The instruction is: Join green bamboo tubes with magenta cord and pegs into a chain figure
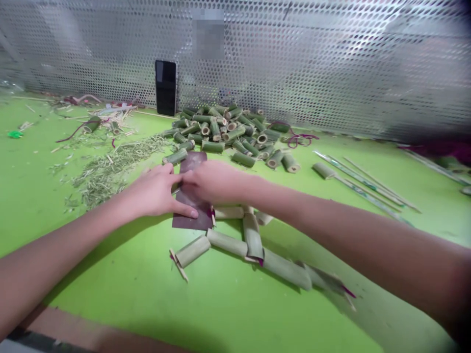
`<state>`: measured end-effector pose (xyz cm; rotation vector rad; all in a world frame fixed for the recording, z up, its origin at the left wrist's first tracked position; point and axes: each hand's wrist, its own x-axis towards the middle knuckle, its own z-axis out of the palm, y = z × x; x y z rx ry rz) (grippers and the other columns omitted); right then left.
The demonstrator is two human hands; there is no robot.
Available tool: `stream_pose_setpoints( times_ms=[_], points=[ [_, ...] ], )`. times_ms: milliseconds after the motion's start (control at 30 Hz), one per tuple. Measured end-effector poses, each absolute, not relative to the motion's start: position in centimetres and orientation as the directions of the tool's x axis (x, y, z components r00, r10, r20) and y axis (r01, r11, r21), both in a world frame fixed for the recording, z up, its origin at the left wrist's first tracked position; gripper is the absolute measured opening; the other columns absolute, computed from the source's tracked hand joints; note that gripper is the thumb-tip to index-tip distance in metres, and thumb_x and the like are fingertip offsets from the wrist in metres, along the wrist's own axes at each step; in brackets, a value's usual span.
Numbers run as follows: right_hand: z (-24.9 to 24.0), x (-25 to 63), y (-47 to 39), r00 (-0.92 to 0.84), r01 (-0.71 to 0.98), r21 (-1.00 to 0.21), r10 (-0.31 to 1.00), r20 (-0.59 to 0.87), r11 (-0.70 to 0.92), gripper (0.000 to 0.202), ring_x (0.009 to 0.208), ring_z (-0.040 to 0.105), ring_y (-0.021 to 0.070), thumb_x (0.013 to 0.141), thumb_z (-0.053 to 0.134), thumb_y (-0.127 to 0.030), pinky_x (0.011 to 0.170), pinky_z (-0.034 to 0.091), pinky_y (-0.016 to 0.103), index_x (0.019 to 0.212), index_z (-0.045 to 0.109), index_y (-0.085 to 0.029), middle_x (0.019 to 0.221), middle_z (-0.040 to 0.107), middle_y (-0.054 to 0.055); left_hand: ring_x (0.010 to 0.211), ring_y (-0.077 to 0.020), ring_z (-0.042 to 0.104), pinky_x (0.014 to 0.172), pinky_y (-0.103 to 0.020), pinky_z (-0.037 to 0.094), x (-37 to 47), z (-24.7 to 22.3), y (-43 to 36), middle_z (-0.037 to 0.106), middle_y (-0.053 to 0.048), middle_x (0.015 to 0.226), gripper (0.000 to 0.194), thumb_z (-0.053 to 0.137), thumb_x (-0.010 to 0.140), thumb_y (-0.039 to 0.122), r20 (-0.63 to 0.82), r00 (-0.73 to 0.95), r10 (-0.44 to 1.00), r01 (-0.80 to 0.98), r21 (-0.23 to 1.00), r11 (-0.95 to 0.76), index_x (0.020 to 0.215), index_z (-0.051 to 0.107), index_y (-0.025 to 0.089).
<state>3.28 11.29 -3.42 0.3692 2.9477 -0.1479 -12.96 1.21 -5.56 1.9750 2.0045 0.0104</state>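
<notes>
A dark brown sheet that looks like sandpaper (192,223) lies flat on the green table. My left hand (156,192) rests at its left side, thumb stretched flat over the sheet and the fingers spread away from it. Over the sheet's middle, my right hand (215,181) is closed with its fingers bent down; whatever it grips is hidden. The two hands meet at the fingertips. Just in front lies a figure of linked bamboo tubes (228,242), pale and scraped, with thin sticks and bits of purple cord at its ends. Part of it is hidden under my right forearm.
Behind the sheet is a heap of cut green bamboo pieces (211,146). Shavings (105,179) spread to the left. A phone (166,88) leans upright against the perforated metal panel (257,63). Thin sticks (382,189) and a loose bamboo piece (324,170) lie right.
</notes>
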Motion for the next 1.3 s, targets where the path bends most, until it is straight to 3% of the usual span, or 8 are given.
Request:
stream_pose_setpoints(
  times_ms=[333,467,567,733,867,1000,1133,1300],
  points=[
    [-3.6,3.5,11.1,-0.973,0.115,-0.091,0.094,-0.213,0.989,0.030,0.057,0.046,0.0132,0.101,0.051,-0.031,0.056,0.032,0.030,0.085,0.073,-0.019,0.074,0.068,0.003,0.116,-0.0440,0.053,0.090,-0.050,0.048,-12.9,-5.7,1.2,0.057,-0.014,0.131,0.115,0.056,0.059,0.097,-0.218,0.017,0.976,0.966,0.255,0.040,0.155,0.043,0.036],
    [-3.4,3.5,11.2,-0.938,0.290,0.012,0.286,-0.197,0.957,0.031,0.057,0.048,0.0146,0.100,0.046,-0.024,0.056,0.031,0.031,0.090,0.075,-0.016,0.077,0.069,0.007,0.116,-0.0450,0.052,0.089,-0.052,0.048,-12.9,-5.7,1.1,0.057,-0.015,0.131,0.115,0.054,0.058,0.099,-0.227,0.012,0.974,0.971,0.234,0.042,0.154,0.045,0.036],
    [-3.3,3.6,11.2,-0.962,0.148,-0.106,0.118,-0.247,0.983,0.031,0.060,0.050,0.0130,0.101,0.049,-0.032,0.058,0.034,0.029,0.089,0.075,-0.019,0.080,0.070,0.003,0.115,-0.0441,0.054,0.094,-0.052,0.045,-12.8,-5.7,1.1,0.058,-0.014,0.131,0.115,0.054,0.060,0.098,-0.224,0.008,0.975,0.975,0.218,0.042,0.156,0.042,0.036],
    [-3.2,3.7,11.3,-0.953,0.240,-0.056,0.224,-0.206,0.969,0.030,0.056,0.046,0.0128,0.099,0.048,-0.022,0.056,0.032,0.029,0.092,0.076,-0.015,0.077,0.070,0.006,0.114,-0.0456,0.054,0.092,-0.052,0.046,-12.8,-5.6,1.2,0.059,-0.014,0.129,0.113,0.055,0.060,0.097,-0.216,0.015,0.976,0.977,0.211,0.032,0.154,0.045,0.036],
    [-3.2,3.7,11.2,-0.963,0.127,-0.153,0.085,-0.257,0.980,0.031,0.058,0.049,0.0132,0.100,0.050,-0.030,0.058,0.033,0.029,0.092,0.077,-0.017,0.079,0.070,0.004,0.113,-0.0447,0.055,0.093,-0.052,0.045,-12.9,-5.6,1.2,0.059,-0.014,0.129,0.112,0.054,0.063,0.096,-0.208,0.029,0.978,0.976,0.218,0.017,0.156,0.041,0.036],
    [-3.4,2.9,10.6,-0.948,0.275,-0.057,0.260,-0.183,0.960,0.033,0.060,0.048,0.0145,0.101,0.044,-0.023,0.057,0.032,0.030,0.101,0.077,-0.015,0.085,0.072,0.008,0.113,-0.0452,0.055,0.091,-0.052,0.046,-12.9,-5.6,1.2,0.060,-0.015,0.126,0.111,0.054,0.060,0.097,-0.209,0.024,0.978,0.975,0.222,0.024,0.152,0.050,0.034],
    [-2.6,3.3,10.2,-0.961,0.139,-0.103,0.109,-0.255,0.985,0.030,0.060,0.049,0.0141,0.100,0.048,-0.027,0.060,0.033,0.031,0.091,0.075,-0.016,0.082,0.071,0.006,0.117,-0.0447,0.055,0.094,-0.052,0.046,-13.0,-5.7,1.1,0.058,-0.016,0.132,0.112,0.052,0.063,0.097,-0.205,0.026,0.978,0.974,0.227,0.022,0.154,0.046,0.034],
    [2.7,9.9,12.9,-0.844,0.532,-0.052,0.524,-0.115,0.845,0.042,0.061,0.053,0.0163,0.104,0.040,-0.040,0.063,0.039,0.032,0.083,0.069,-0.017,0.069,0.063,0.003,0.119,-0.0447,0.055,0.087,-0.049,0.048,-13.1,-5.9,0.6,0.056,-0.018,0.139,0.117,0.052,0.064,0.097,-0.175,0.031,0.984,0.972,0.235,0.011,0.160,0.033,0.033]
  ],
)
